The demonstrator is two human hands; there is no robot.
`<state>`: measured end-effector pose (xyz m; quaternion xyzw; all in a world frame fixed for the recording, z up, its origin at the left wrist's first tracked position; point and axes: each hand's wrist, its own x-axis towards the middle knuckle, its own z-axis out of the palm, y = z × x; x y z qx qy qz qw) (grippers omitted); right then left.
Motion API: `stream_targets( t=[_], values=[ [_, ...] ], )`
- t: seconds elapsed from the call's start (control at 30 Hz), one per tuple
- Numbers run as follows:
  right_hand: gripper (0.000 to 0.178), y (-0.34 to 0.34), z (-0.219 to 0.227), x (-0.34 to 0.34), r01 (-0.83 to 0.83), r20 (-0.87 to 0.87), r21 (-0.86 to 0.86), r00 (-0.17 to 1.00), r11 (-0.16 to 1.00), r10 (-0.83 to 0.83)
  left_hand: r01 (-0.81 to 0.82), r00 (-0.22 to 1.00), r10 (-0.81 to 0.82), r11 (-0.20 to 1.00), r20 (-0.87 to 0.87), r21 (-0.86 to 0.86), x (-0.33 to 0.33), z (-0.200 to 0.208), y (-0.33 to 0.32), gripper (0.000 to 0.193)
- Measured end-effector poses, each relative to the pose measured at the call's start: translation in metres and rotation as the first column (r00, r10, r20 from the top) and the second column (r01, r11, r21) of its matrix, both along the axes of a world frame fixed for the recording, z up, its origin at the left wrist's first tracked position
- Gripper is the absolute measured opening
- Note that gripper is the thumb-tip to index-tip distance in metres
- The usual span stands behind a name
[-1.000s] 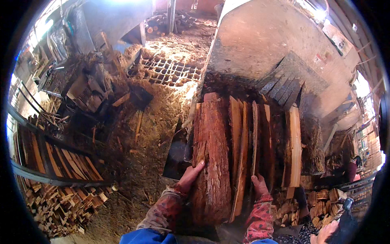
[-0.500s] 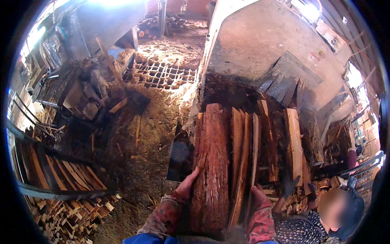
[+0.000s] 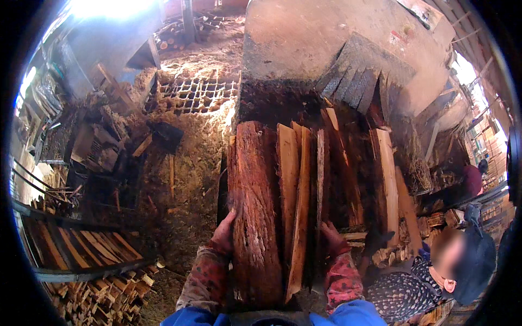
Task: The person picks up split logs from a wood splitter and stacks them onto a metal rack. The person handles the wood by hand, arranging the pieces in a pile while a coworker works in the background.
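Observation:
A long slab of wood (image 3: 254,206) with rough reddish bark lies lengthwise in front of me. My left hand (image 3: 223,232) is closed on its left edge, fingers partly hidden. Beside it lie several narrow pale wood strips (image 3: 300,212). A thin strip with a dark edge (image 3: 322,179) is the rightmost of this group, and my right hand (image 3: 331,240) grips it near its lower end. Slabs and strips sit side by side between my two hands. Farther right are a pale plank (image 3: 387,185) and a split strip (image 3: 342,157), apart from my hands.
A co-worker in a spotted top (image 3: 405,290) is close on my right, a dark-gloved hand (image 3: 378,242) near the pale plank. At left, a metal rack (image 3: 81,274) holds strips above stacked wood (image 3: 103,296). A floor grid (image 3: 198,95) lies ahead, beside a large wall panel (image 3: 304,43).
My view has turned to the right, so the scene slides left. Both hands stay at the sides of the bark slab and strips, which now sit nearer to me.

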<state>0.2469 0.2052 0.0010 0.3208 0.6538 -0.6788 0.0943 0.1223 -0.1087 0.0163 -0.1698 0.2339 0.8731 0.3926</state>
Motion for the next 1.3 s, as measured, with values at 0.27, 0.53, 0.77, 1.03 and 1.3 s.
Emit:
stream_targets(
  t=[0.27,0.53,0.77,1.03,1.3],
  values=[
    [0.071,0.012,-0.062,-0.001,-0.088,-0.1,0.023,0.991,0.996,0.09,-0.051,0.995,0.028,0.971,-0.1,-0.234,0.029,0.012,0.002,0.058],
    [0.067,-0.026,-0.026,0.018,-0.048,-0.153,-0.162,0.988,0.986,0.023,-0.154,0.988,0.144,0.966,-0.061,-0.206,0.084,-0.016,-0.009,0.064],
    [0.074,0.02,-0.134,0.017,-0.333,-0.085,0.216,0.93,0.918,0.357,-0.266,0.964,0.257,0.942,-0.069,-0.205,0.113,-0.022,-0.015,0.068],
    [0.059,-0.028,-0.079,-0.004,-0.407,-0.174,0.118,0.89,0.906,0.422,-0.427,0.904,0.413,0.866,-0.106,-0.26,0.154,-0.003,-0.041,0.073],
    [0.046,-0.071,-0.04,-0.018,-0.524,-0.338,-0.132,0.822,0.841,0.459,-0.473,0.86,0.388,0.851,-0.332,-0.23,0.18,-0.007,-0.08,0.072]
  ],
)
